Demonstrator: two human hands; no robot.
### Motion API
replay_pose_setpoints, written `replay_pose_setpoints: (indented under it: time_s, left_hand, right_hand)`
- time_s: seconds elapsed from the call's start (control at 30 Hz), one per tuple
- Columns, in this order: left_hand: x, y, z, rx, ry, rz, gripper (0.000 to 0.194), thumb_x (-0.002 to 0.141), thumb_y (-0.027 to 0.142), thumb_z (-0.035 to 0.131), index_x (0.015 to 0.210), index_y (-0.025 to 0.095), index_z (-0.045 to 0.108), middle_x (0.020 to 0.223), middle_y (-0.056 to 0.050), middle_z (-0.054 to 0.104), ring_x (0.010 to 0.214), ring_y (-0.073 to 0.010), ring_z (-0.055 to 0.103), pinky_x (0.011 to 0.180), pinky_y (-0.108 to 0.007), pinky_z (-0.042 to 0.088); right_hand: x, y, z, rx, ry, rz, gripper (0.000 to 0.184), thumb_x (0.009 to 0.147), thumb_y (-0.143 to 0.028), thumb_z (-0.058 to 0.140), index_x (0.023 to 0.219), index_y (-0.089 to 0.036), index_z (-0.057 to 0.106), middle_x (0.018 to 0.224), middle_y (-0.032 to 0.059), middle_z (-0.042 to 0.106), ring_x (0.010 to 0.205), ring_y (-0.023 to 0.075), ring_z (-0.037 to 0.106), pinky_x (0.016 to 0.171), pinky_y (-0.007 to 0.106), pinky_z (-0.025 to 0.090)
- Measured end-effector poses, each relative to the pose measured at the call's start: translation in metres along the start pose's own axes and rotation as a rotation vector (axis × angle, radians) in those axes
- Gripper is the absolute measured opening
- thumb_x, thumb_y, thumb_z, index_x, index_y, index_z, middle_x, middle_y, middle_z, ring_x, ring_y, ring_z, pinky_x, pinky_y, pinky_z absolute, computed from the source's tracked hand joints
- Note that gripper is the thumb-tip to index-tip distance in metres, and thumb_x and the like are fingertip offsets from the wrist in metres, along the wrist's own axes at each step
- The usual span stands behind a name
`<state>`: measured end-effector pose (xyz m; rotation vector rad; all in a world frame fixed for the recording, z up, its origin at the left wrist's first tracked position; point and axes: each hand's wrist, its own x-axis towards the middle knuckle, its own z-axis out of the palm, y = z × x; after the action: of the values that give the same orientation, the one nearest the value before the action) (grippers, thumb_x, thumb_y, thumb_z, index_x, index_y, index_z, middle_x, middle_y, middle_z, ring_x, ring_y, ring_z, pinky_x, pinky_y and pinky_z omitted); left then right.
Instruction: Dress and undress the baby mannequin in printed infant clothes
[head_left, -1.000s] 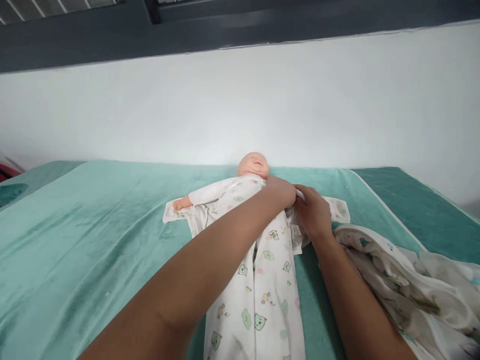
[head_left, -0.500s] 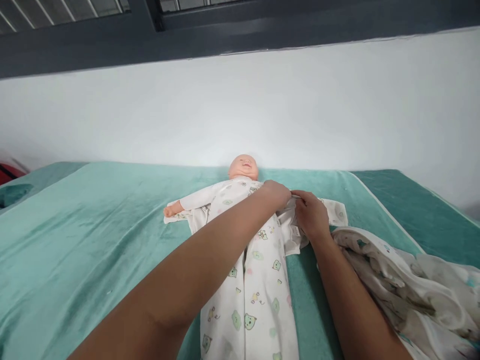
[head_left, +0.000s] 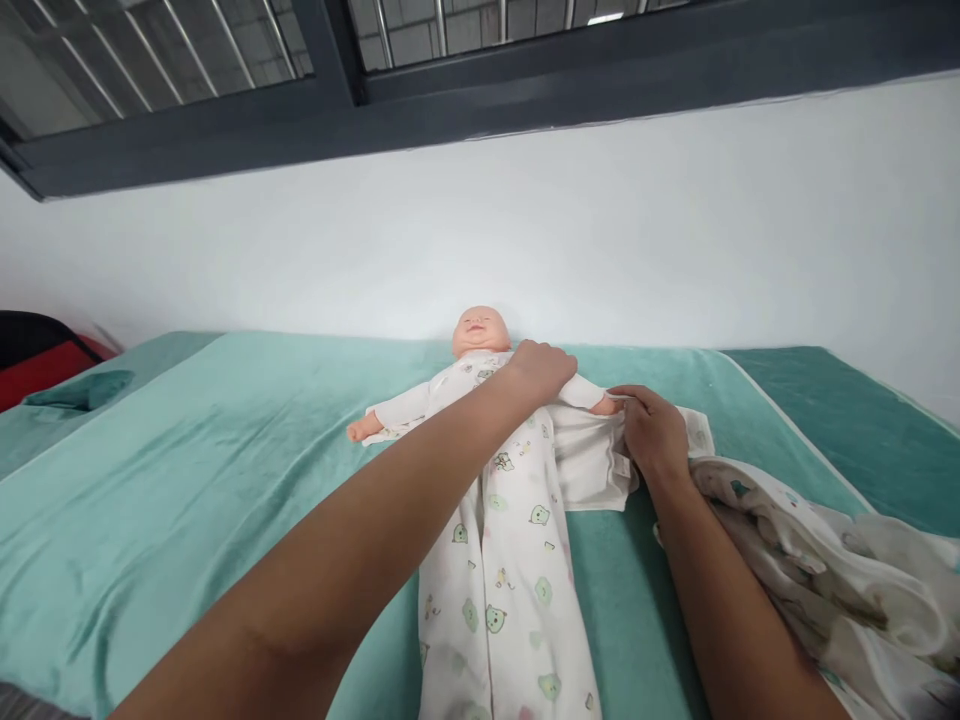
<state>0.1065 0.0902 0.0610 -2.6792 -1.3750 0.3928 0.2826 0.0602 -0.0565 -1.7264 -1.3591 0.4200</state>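
Doll lying on green sheet, already wearing printed suit, arms lying outside spread white garment; right hand pinching its cloth, fingers closed; left hand curling over doll's arm, grip can't tell

Now a broad lane is offered over the green sheet, to the left of the doll! The doll's chest, though, is barred by the left forearm. To the right, just a narrow strip is granted before the right forearm; beyond, passage is blocked by bundled cloth, and behind by the wall.
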Motion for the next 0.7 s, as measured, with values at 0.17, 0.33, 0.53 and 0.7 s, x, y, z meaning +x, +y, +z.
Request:
replay_pose_setpoints:
  time_s: [0.17, 0.33, 0.53, 0.7]
  left_hand:
    - [-0.011, -0.008, -0.002, 0.038, 0.03, -0.029, 0.037, 0.085, 0.006, 0.056, 0.12, 0.015, 0.062, 0.122, -0.014, 0.069, 0.106, -0.0274, 0.066, 0.076, -0.036, 0.049]
    - [-0.012, -0.009, -0.002, 0.027, 0.032, -0.037, 0.036, 0.087, 0.007, 0.054, 0.121, 0.015, 0.06, 0.122, -0.014, 0.068, 0.107, -0.0267, 0.065, 0.076, -0.035, 0.05]
    - [-0.01, -0.012, -0.001, -0.006, 0.033, -0.064, 0.034, 0.086, 0.008, 0.054, 0.119, 0.014, 0.059, 0.118, -0.014, 0.068, 0.103, -0.0274, 0.067, 0.076, -0.036, 0.051]
    - [-0.004, -0.009, 0.007, -0.029, 0.055, -0.056, 0.035, 0.086, 0.008, 0.054, 0.12, 0.015, 0.058, 0.119, -0.014, 0.068, 0.106, -0.0269, 0.066, 0.079, -0.034, 0.051]
  right_hand:
    - [0.005, 0.005, -0.002, 0.197, 0.051, 0.081, 0.041, 0.073, -0.027, 0.048, 0.099, -0.021, 0.079, 0.097, 0.006, 0.078, 0.086, 0.0245, 0.068, 0.078, 0.037, 0.05]
    - [0.008, 0.009, -0.001, 0.568, 0.071, 0.188, 0.041, 0.063, -0.026, 0.064, 0.101, -0.021, 0.077, 0.097, 0.0041, 0.078, 0.079, 0.0189, 0.068, 0.068, 0.03, 0.05]
    - [0.008, 0.015, -0.002, 0.741, -0.002, 0.182, 0.037, 0.053, -0.019, 0.066, 0.089, -0.021, 0.074, 0.095, 0.0045, 0.077, 0.08, 0.0184, 0.069, 0.065, 0.027, 0.052]
    - [0.008, 0.01, -0.006, 0.79, 0.017, 0.235, 0.051, 0.05, -0.017, 0.058, 0.098, -0.019, 0.073, 0.104, 0.0089, 0.077, 0.07, 0.0184, 0.066, 0.047, 0.023, 0.04]
